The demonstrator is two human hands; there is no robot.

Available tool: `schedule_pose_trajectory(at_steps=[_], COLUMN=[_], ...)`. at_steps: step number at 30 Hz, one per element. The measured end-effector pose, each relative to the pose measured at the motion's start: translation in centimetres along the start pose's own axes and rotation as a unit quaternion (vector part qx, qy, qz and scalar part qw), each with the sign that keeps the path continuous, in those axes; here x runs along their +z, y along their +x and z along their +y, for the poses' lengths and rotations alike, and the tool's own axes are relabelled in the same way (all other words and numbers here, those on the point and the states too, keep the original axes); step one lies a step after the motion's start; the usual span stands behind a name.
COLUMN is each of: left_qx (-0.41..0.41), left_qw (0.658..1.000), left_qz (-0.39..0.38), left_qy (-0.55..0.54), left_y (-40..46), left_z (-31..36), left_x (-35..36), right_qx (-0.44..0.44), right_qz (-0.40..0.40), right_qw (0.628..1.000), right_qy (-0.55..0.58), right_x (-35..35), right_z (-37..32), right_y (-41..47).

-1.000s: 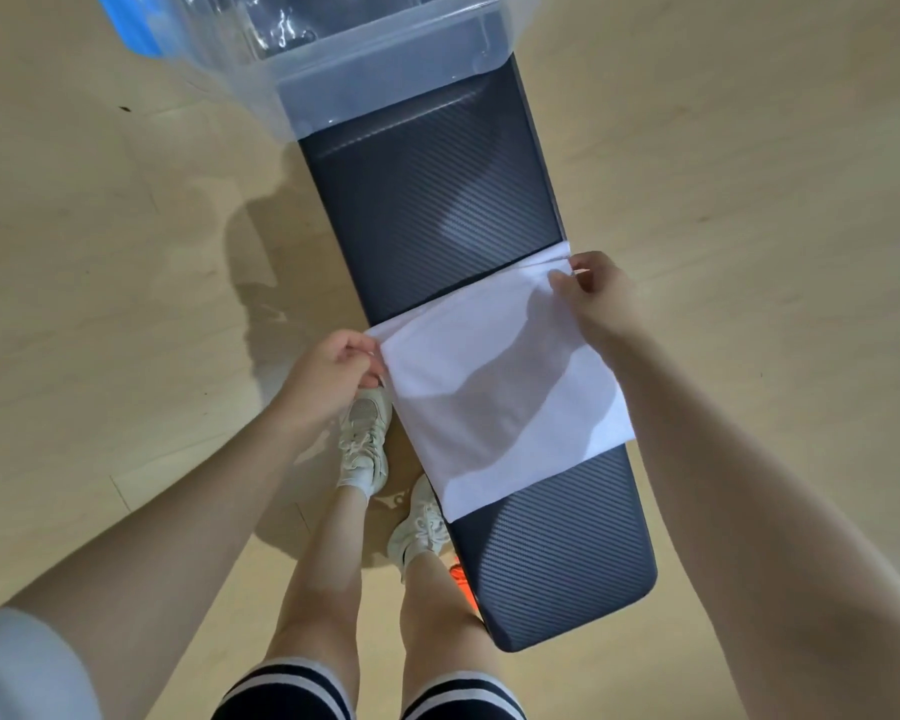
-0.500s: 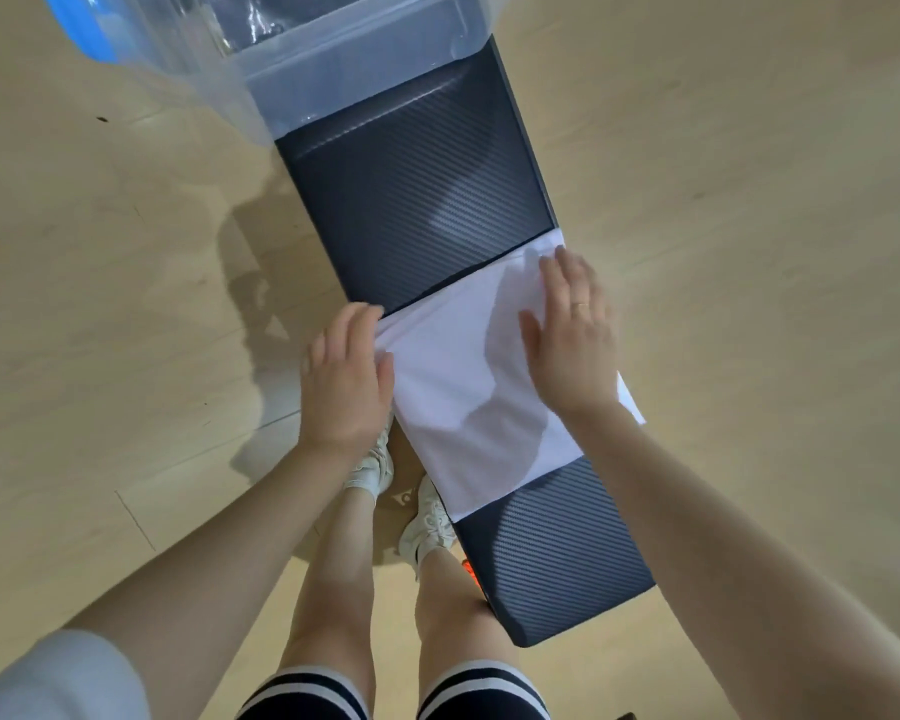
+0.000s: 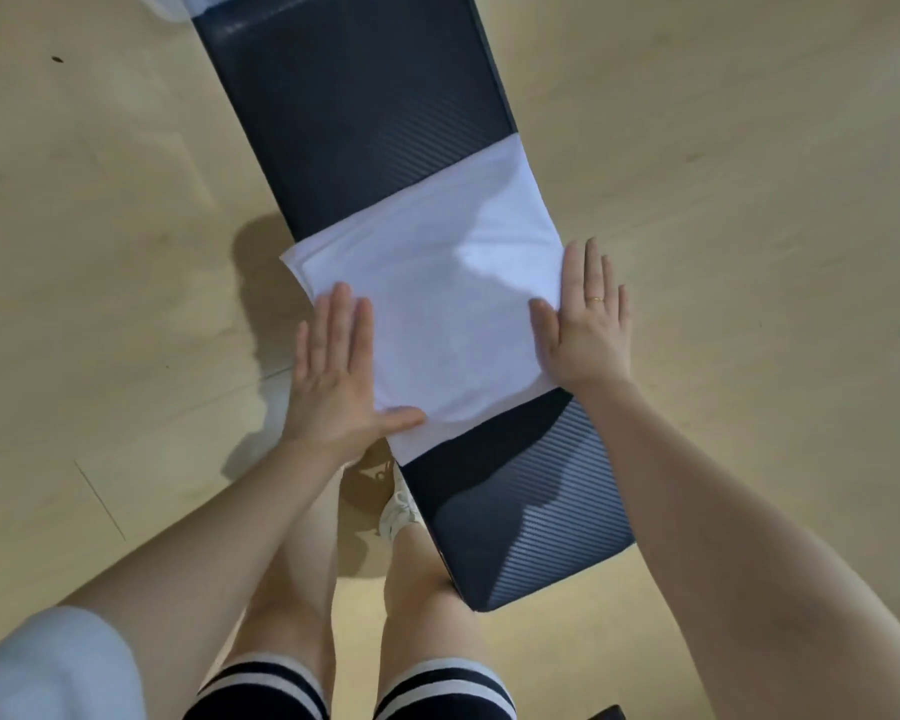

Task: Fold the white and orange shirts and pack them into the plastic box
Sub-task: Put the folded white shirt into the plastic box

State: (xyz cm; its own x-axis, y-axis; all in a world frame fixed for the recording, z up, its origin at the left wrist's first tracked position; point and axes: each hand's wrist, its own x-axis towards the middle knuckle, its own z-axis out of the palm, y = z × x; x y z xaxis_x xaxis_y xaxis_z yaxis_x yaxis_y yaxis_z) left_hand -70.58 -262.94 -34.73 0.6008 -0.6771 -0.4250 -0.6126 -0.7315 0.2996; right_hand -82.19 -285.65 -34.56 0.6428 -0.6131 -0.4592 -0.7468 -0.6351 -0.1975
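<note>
The white shirt (image 3: 437, 298) lies folded into a flat rectangle across the dark ribbed bench (image 3: 354, 96). My left hand (image 3: 339, 371) rests flat on its near left edge, fingers together and thumb spread over the corner. My right hand (image 3: 585, 324) lies flat on its right edge, fingers straight, a ring on one finger. Neither hand grips the cloth. Only a corner of the clear plastic box (image 3: 170, 5) shows at the top left, on the bench's far end. No orange shirt is in view.
The bench runs diagonally over a light wooden floor (image 3: 100, 252). My legs and one white shoe (image 3: 398, 506) stand at its left side near the front end. A small dark object (image 3: 606, 713) pokes in at the bottom edge.
My hands let go of the shirt's far corners, flattened onto it, then slid back toward me along its sides. The view dropped, so the box has nearly left the frame.
</note>
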Motion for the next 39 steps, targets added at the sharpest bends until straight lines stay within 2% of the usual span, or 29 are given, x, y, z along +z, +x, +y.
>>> schedule_pose_trajectory(at_steps=[3, 5, 6, 7, 9, 10, 13, 15, 21, 25, 28, 30, 32, 35, 37, 39], left_qx=[-0.094, -0.130, -0.176, -0.243, -0.361, -0.383, -0.406, -0.413, -0.414, -0.408, -0.402, -0.395, -0.364, -0.309, -0.281, -0.253], left_qw=[0.984, 0.963, 0.937, 0.896, 0.820, 0.807, 0.773, 0.768, 0.756, 0.713, 0.733, 0.746, 0.774, 0.816, 0.830, 0.849], left_qz=[-0.025, -0.051, -0.053, -0.040, -0.007, 0.012, 0.044, 0.049, 0.016, -0.018, -0.019, 0.002, 0.002, -0.022, -0.034, -0.042], left_qy=[-0.148, -0.231, -0.298, -0.369, -0.444, -0.450, -0.485, -0.487, -0.508, -0.570, -0.549, -0.535, -0.518, -0.487, -0.480, -0.462], left_y=[-2.7, -4.5, -5.1, -5.5, -5.8, -5.8, -5.6, -5.4, -6.1, -8.3, -10.4, -11.4, -11.6, -10.5, -9.3, -7.9], left_z=[2.0, 3.8, 4.6, 5.5, 6.7, 7.0, 7.0, 6.9, 8.4, 8.1, 7.8, 7.7, 7.5, 6.7, 6.0, 5.1], left_x=[-0.5, -0.4, -0.3, -0.5, -0.1, 0.2, 1.0, 1.7, 0.7, -0.9, -2.6, -4.2, -5.8, -7.8, -8.6, -8.7], right_qx=[0.072, 0.123, 0.151, 0.181, 0.236, 0.257, 0.282, 0.284, 0.276, 0.290, 0.298, 0.279, 0.243, 0.194, 0.167, 0.140], right_qz=[-0.032, -0.020, -0.019, -0.023, -0.026, -0.021, -0.004, 0.002, 0.027, 0.007, -0.017, -0.041, -0.052, -0.062, -0.079, -0.088], right_qw=[0.992, 0.983, 0.975, 0.963, 0.926, 0.908, 0.880, 0.871, 0.869, 0.854, 0.850, 0.857, 0.867, 0.878, 0.881, 0.901], right_qy=[0.102, 0.137, 0.163, 0.199, 0.293, 0.330, 0.383, 0.401, 0.410, 0.432, 0.435, 0.431, 0.431, 0.433, 0.436, 0.401], right_x=[-0.5, -0.5, -0.5, -0.4, -0.6, -0.7, -0.6, -0.4, -1.1, -2.3, -3.5, -4.7, -6.0, -7.7, -8.1, -7.9], right_z=[1.0, 2.0, 2.3, 2.6, 2.8, 2.8, 2.9, 2.8, 2.6, 3.3, 3.4, 3.2, 2.6, 1.7, 1.4, 1.3], right_y=[-2.5, -4.5, -5.4, -6.0, -6.4, -6.2, -5.0, -4.3, -5.4, -8.8, -11.7, -13.1, -13.6, -12.3, -10.8, -9.2])
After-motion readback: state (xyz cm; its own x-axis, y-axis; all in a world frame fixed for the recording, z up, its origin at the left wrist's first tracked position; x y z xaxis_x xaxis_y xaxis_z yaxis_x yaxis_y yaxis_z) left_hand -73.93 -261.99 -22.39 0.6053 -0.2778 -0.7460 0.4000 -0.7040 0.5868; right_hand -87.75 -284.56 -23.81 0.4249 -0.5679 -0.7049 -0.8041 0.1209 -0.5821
